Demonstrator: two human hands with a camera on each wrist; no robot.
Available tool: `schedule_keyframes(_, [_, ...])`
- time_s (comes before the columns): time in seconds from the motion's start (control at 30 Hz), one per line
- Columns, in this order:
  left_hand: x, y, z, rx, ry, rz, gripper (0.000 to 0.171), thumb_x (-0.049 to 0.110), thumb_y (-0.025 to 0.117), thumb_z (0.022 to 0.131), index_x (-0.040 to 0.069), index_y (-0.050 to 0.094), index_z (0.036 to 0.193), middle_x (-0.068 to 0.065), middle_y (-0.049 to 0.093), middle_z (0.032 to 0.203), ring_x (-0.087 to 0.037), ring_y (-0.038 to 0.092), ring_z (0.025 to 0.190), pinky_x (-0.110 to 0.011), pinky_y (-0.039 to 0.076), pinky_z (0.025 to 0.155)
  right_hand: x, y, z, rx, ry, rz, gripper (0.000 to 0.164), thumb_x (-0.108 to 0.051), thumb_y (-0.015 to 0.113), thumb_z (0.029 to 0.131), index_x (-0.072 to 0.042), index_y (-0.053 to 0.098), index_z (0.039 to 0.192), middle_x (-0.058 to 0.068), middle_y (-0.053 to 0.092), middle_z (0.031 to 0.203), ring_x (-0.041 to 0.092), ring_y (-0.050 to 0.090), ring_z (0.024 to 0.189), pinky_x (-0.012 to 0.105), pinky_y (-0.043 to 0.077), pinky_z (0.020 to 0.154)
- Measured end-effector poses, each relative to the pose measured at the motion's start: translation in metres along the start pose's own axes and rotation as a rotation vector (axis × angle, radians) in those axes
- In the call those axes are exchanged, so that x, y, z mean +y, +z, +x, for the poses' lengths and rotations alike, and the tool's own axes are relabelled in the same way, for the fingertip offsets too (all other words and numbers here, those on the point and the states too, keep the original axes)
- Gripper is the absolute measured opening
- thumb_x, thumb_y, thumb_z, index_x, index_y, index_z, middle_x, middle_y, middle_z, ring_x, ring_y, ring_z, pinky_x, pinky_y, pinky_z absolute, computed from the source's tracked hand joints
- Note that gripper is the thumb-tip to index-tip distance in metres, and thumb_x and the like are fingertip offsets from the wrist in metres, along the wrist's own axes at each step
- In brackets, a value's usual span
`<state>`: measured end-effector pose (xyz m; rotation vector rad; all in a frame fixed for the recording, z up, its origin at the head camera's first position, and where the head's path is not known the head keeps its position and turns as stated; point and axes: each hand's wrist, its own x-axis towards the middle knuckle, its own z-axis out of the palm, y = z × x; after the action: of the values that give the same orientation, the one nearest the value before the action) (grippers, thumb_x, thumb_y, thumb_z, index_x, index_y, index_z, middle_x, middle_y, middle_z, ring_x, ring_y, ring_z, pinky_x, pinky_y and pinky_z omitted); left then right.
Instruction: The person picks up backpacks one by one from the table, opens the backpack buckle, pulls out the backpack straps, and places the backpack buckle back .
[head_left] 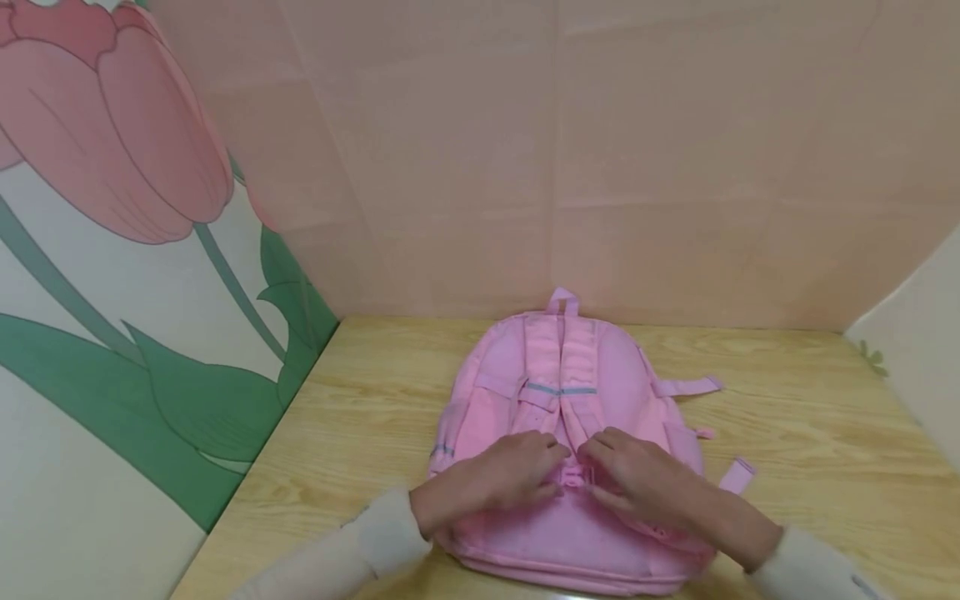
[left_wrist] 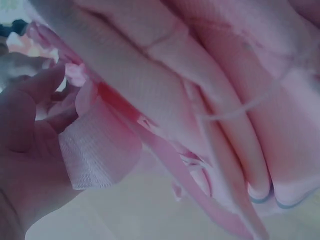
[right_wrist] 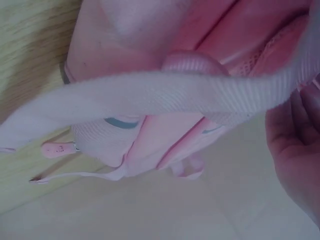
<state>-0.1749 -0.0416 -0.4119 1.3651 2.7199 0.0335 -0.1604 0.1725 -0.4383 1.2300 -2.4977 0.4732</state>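
Observation:
A pink backpack [head_left: 615,367] lies on the table with its shoulder straps [head_left: 561,354] facing up. A pink buckle [head_left: 573,476] shows between my two hands, low on the straps. On its left side my left hand [head_left: 517,468] has bent fingers at the strap; close up, pink webbing [left_wrist: 97,150] runs into these fingers. My right hand [head_left: 637,479] mirrors it on the right, its curled fingers holding a pale pink strap [right_wrist: 165,95] that stretches across the right wrist view. Both sets of fingertips are partly hidden.
Loose strap ends [head_left: 690,387] stick out from the backpack's right side over the wooden table [head_left: 810,400]. A pink zipper pull [right_wrist: 59,149] hangs at its side. Behind stands a pinkish covered wall [head_left: 675,167], with a tulip-painted wall [head_left: 97,125] at left.

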Motion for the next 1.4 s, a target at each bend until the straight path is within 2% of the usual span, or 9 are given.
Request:
schedule_keyframes(0.13, [0.003, 0.005, 0.001, -0.005, -0.016, 0.021, 0.032, 0.039, 0.06, 0.085, 0.019, 0.057, 0.11, 0.009, 0.051, 0.088, -0.004, 0.046, 0.079, -0.015, 0.044, 0.069, -0.002, 0.003, -0.004, -0.011, 0.017, 0.005, 0.032, -0.027, 0.073, 0.074, -0.013, 0.062, 0.1, -0.009, 0.055, 0.09, 0.002, 0.051, 0.082, 0.023, 0.051, 0.072])
schedule_keyframes(0.27, [0.005, 0.01, 0.001, 0.006, -0.037, 0.03, 0.027, 0.039, 0.06, 0.085, 0.021, 0.057, 0.104, 0.01, 0.051, 0.087, -0.004, 0.045, 0.079, -0.017, 0.043, 0.068, -0.001, 0.008, -0.006, -0.007, 0.017, -0.008, 0.034, -0.028, 0.074, 0.072, -0.013, 0.063, 0.1, -0.009, 0.056, 0.09, 0.002, 0.052, 0.081, 0.023, 0.051, 0.072])
schedule_keyframes(0.6, [0.006, 0.015, 0.001, 0.086, -0.075, 0.039, 0.03, 0.042, 0.063, 0.082, 0.021, 0.056, 0.103, 0.009, 0.05, 0.086, -0.004, 0.043, 0.076, -0.016, 0.038, 0.061, 0.003, 0.014, -0.008, 0.058, -0.037, -0.028, 0.033, -0.03, 0.074, 0.073, -0.012, 0.063, 0.098, -0.008, 0.056, 0.09, 0.005, 0.052, 0.082, 0.023, 0.051, 0.072])
schedule_keyframes(0.8, [0.006, 0.017, 0.0, 0.125, -0.083, 0.008, 0.033, 0.045, 0.063, 0.081, 0.021, 0.055, 0.103, 0.011, 0.047, 0.082, -0.003, 0.041, 0.071, -0.015, 0.035, 0.058, 0.004, 0.016, -0.009, 0.111, -0.083, -0.042, 0.03, -0.028, 0.073, 0.073, -0.011, 0.064, 0.097, -0.007, 0.056, 0.09, 0.007, 0.052, 0.08, 0.023, 0.05, 0.071])
schedule_keyframes(1.0, [0.005, 0.02, -0.001, 0.177, -0.078, -0.054, 0.021, 0.036, 0.06, 0.086, 0.02, 0.053, 0.096, 0.012, 0.043, 0.077, -0.002, 0.04, 0.066, -0.014, 0.036, 0.057, 0.005, 0.015, -0.008, 0.136, -0.101, -0.056, 0.029, -0.029, 0.071, 0.077, -0.01, 0.064, 0.096, -0.009, 0.055, 0.086, 0.005, 0.051, 0.078, 0.021, 0.049, 0.069])
schedule_keyframes(1.2, [0.004, 0.022, -0.002, 0.205, -0.063, -0.093, 0.023, 0.03, 0.058, 0.087, 0.016, 0.054, 0.105, 0.012, 0.047, 0.081, 0.0, 0.043, 0.07, -0.014, 0.041, 0.064, 0.006, 0.013, -0.008, 0.129, -0.082, -0.045, 0.026, -0.028, 0.07, 0.078, -0.01, 0.064, 0.095, -0.009, 0.056, 0.086, 0.003, 0.052, 0.079, 0.018, 0.049, 0.07])
schedule_keyframes(1.4, [0.003, 0.024, -0.003, 0.215, -0.063, -0.089, 0.028, 0.029, 0.057, 0.088, 0.016, 0.054, 0.112, 0.012, 0.049, 0.085, 0.0, 0.043, 0.073, -0.015, 0.041, 0.065, 0.007, 0.013, -0.008, 0.143, -0.09, -0.046, 0.022, -0.026, 0.07, 0.077, -0.011, 0.063, 0.092, -0.009, 0.056, 0.085, 0.004, 0.053, 0.077, 0.018, 0.048, 0.069])
